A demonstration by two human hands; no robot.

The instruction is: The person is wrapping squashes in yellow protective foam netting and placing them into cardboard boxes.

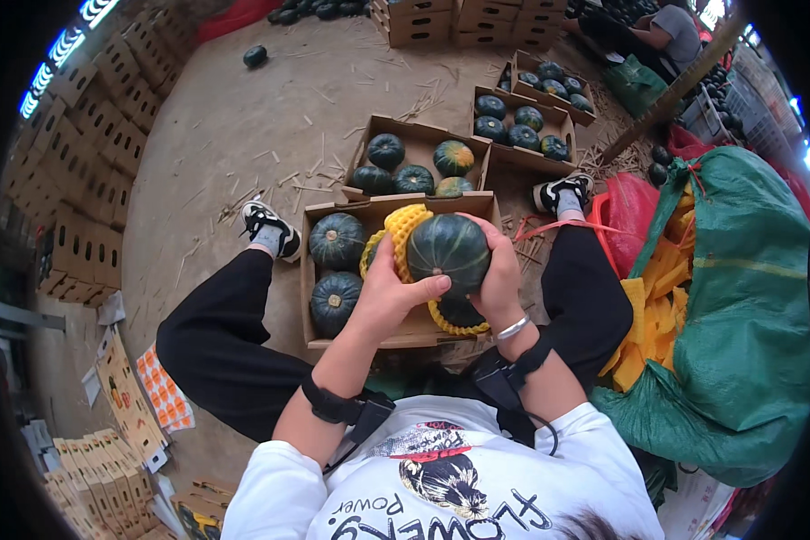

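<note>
Between both palms I hold a dark green pumpkin (450, 252) above a cardboard box (396, 340). My left hand (392, 286) wraps its left side, thumb across the front, with a yellow foam net (407, 221) pressed next to the fruit. My right hand (500, 274) grips the right side; its fingertips are partly hidden behind the fruit. In the box, two green pumpkins (336, 241) sit along the left. Another pumpkin (461, 312), with a yellow net (454, 328) around its lower edge, lies below the held one, mostly hidden by my hands.
Further boxes of pumpkins (387, 151) stretch away to the far right. A green sack (747, 261) with yellow foam nets (661, 301) spilling out lies by my right leg. Stacked cartons (90, 135) line the left. A person (670, 36) sits at the far right.
</note>
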